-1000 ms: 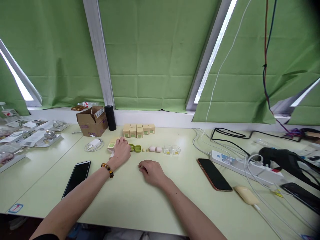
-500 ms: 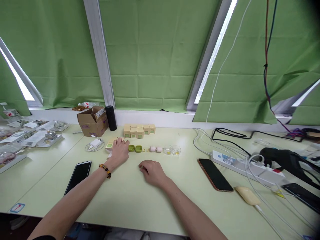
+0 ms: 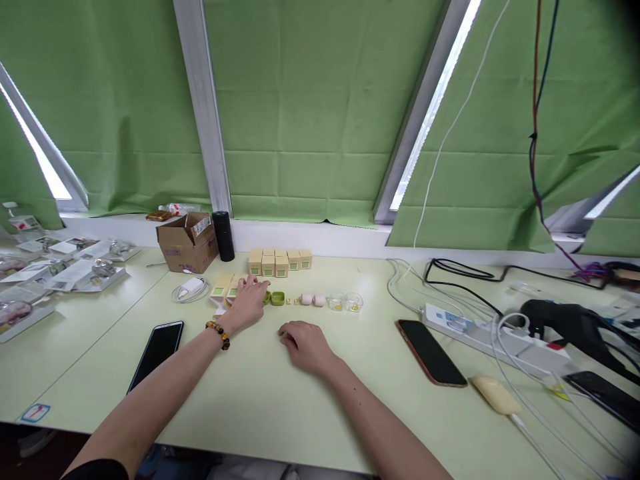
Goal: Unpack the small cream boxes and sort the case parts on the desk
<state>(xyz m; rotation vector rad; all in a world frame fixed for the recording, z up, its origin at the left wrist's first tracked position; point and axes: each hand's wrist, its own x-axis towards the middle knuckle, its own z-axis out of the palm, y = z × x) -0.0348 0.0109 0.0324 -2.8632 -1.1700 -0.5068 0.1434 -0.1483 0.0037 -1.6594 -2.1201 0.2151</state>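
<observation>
Bare bench (image 3: 280, 413) is lying between the forearms (image 3: 165, 380).
Small boxes (image 3: 281, 268) are standing beyond the left hand (image 3: 249, 301); a power strip (image 3: 480, 335) and cables (image 3: 519, 423) are crowding the right.

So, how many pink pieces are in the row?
2: the left pink piece, beside small yellow pieces, and the right pink piece, beside clear containers. More may hide under the left hand.

- I see the left arm (image 3: 155, 393) stretched far forward, slanting inward.
- Its hand (image 3: 247, 303) is knuckles up, fingers spread a little and pointing ahead; the fingertips are hard to make out.
- The right arm (image 3: 370, 420) slants inward too, reaching less far.
- Its hand (image 3: 305, 348) lies low, fingers loosely curled, apart from the other.
</observation>
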